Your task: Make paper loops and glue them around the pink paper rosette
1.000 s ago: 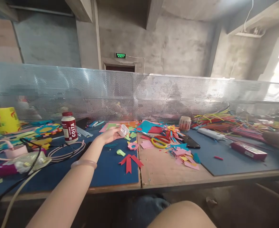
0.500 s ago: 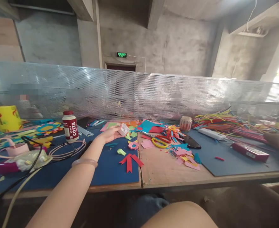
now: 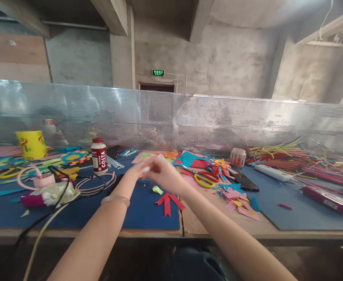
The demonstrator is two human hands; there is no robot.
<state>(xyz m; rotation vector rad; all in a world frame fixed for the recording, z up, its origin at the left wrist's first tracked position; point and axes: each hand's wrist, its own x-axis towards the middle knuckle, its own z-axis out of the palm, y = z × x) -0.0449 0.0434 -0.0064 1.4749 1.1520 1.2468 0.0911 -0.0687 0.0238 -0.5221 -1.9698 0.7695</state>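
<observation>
The bottle point(image 3: 99, 157) reads "COSTA" in white capitals on dark red; its finer print is too small to read. On the wall, a lit green sign point(image 3: 158, 72) reads "安全出口" over "EXIT". The yellow roll point(image 3: 31, 145) bears red marks that cannot be made out, and the maroon box point(image 3: 329, 200) has a pale label too small to read.

The 2 hands meet above the blue mat point(image 3: 148, 219). The right hand point(image 3: 166, 175) has its fingers bent and close to the left hand point(image 3: 138, 168), whose fingers are largely hidden behind it. How far either set is open, and which grips what, I cannot tell. A white item point(image 3: 161, 157) peeks out just beyond the right hand's knuckles, and 1 more bit of white shows at the fingertips between the hands; whether they are 1 piece is unclear. Nearer the person lie a green scrap point(image 3: 157, 190) and 3 red strips point(image 3: 167, 205).
</observation>
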